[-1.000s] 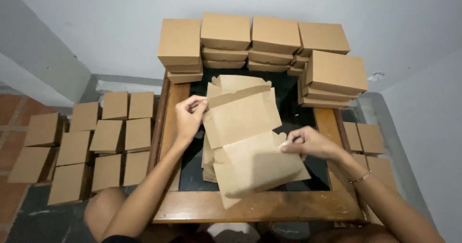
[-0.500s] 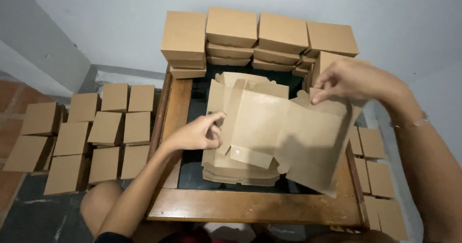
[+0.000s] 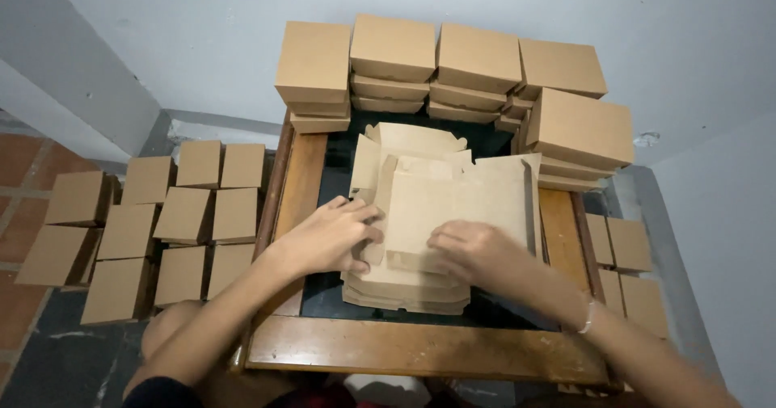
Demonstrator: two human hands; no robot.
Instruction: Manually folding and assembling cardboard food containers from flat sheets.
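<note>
Left hand (image 3: 327, 238) fingers curl onto the left edge flap of a flat box blank (image 3: 461, 202), pinching it. Right hand (image 3: 473, 250) fingers press flat, slightly spread, on the blank's near edge; whether they grip a flap underneath I cannot tell. The blank lies unfolded on top of a stack of blanks (image 3: 404, 291), mid-table (image 3: 420, 347). Folding looks barely started on this one, walls not up. Done: folded boxes (image 3: 477, 56) stacked along the table's far side against the wall, more boxes on floor (image 3: 182, 214) at left, some at right. Left: a moderate stack of blanks.
</note>
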